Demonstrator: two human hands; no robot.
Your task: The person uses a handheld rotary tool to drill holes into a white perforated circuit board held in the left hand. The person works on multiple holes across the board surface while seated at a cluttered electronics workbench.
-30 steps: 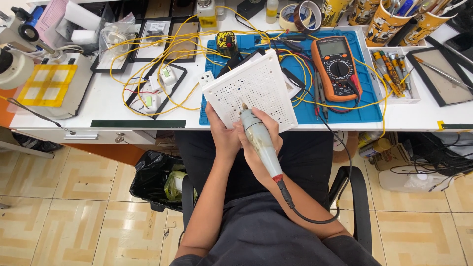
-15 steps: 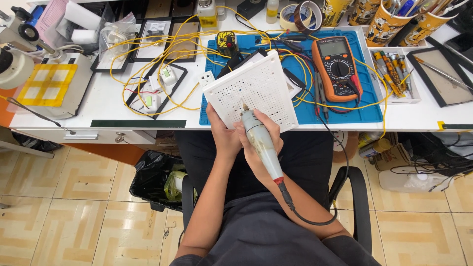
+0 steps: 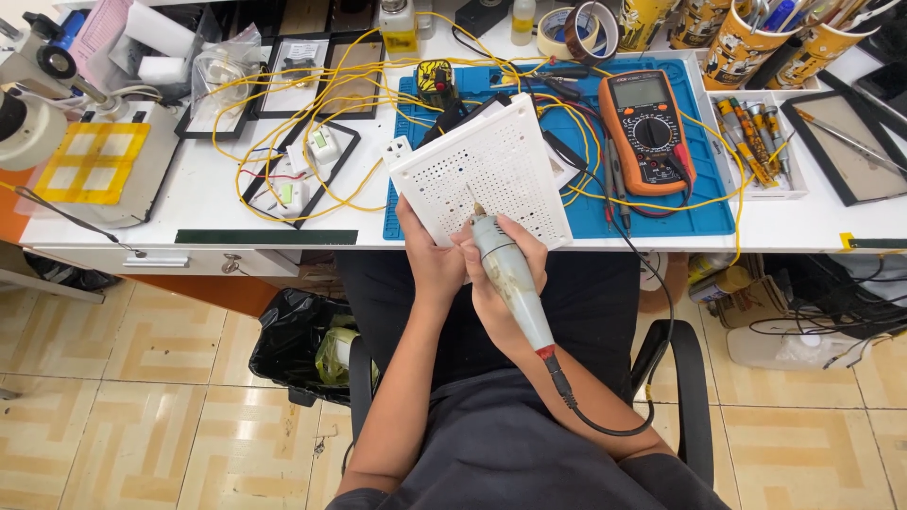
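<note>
My left hand (image 3: 430,260) grips the lower edge of a white perforated board (image 3: 487,165), holding it tilted over the front edge of the workbench. My right hand (image 3: 505,274) is closed around a grey pen-shaped soldering iron (image 3: 510,283), its tip touching the board's face near the bottom. The iron's black cord (image 3: 605,416) loops down past my right forearm. A black component sits against the board's top edge, partly hidden.
A blue mat (image 3: 652,212) carries an orange multimeter (image 3: 647,132) and probe leads. Yellow wires (image 3: 283,123) sprawl over small black trays on the white bench (image 3: 217,222). A microscope (image 3: 38,104) stands at left, tape rolls and cups at the back, a bin (image 3: 307,345) under the bench.
The board and both hands have barely shifted; the iron's tip stays on the board's lower face.
</note>
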